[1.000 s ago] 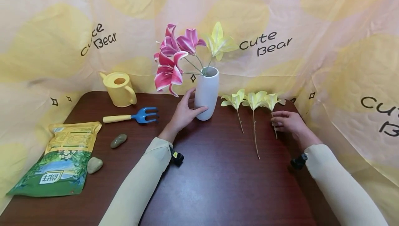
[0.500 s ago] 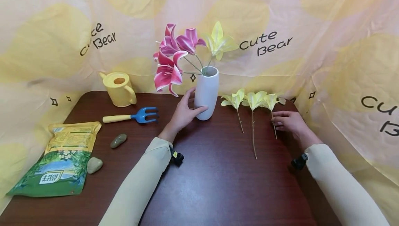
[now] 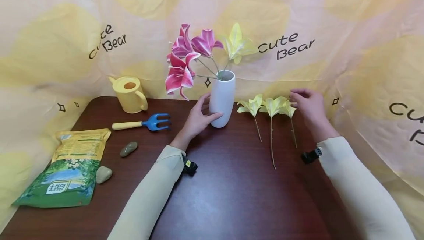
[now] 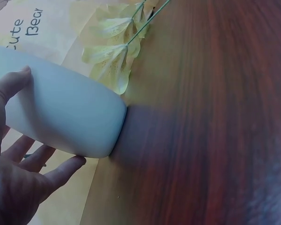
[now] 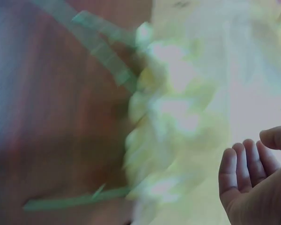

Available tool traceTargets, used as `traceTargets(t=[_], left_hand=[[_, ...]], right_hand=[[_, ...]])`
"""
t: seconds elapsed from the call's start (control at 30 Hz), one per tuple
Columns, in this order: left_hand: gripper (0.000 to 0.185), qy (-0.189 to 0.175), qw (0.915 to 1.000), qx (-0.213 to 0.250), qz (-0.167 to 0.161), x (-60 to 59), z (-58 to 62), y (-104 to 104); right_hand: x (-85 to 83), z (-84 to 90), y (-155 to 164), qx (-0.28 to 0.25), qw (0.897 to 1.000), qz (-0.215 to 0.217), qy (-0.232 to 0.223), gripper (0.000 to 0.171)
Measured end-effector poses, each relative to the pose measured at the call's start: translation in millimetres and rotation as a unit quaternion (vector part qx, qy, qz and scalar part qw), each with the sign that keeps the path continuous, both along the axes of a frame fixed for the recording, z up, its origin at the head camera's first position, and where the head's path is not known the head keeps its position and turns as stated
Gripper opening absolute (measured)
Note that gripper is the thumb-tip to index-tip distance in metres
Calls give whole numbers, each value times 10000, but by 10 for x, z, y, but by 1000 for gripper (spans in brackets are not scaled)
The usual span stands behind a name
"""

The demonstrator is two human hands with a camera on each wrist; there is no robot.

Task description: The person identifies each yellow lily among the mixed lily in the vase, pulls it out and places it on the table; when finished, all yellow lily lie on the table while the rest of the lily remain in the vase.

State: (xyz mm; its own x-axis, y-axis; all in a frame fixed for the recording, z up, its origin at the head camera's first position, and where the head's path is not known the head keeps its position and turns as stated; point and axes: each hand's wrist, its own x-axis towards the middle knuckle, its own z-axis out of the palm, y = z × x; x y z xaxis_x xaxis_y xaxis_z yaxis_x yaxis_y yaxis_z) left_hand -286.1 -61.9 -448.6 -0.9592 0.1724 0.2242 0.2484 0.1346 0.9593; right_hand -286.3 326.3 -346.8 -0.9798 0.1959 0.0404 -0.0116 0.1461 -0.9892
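We steady the white vase (image 3: pixel 222 98) near the back of the surface (image 3: pixel 232 188) with our left hand (image 3: pixel 197 116), fingers and thumb wrapped round its base. Our right hand (image 3: pixel 307 103), loosely curled and empty, hovers over the rightmost of three yellow lilies (image 3: pixel 271 106) lying just right of the vase. We judge this the pick-up step: next, pinch that stem and lift it.

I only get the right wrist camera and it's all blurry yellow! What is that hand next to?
Observer: The right hand is by the head of the rightmost yellow flower, one of three lying on the table, and it holds nothing.
Operator: What's the other hand doing?
Observer: The left hand holds the white vase, thumb on one side and fingers on the other.
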Motion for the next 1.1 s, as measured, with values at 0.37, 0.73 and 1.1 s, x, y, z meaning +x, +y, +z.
traceTargets(t=[0.37, 0.73, 1.1], left_hand=[[84, -106, 9998, -140, 10, -27, 17, -17], [85, -208, 9994, -248, -85, -54, 17, -41], [84, -180, 9995, -202, -146, -68, 22, -51]], right_hand=[[-152, 444, -1014, -273, 9934, 1095, 212, 12], [-386, 497, -1758, -1095, 9855, 1290, 121, 30], [-413, 501, -2021, -1251, 9874, 943, 200, 34]])
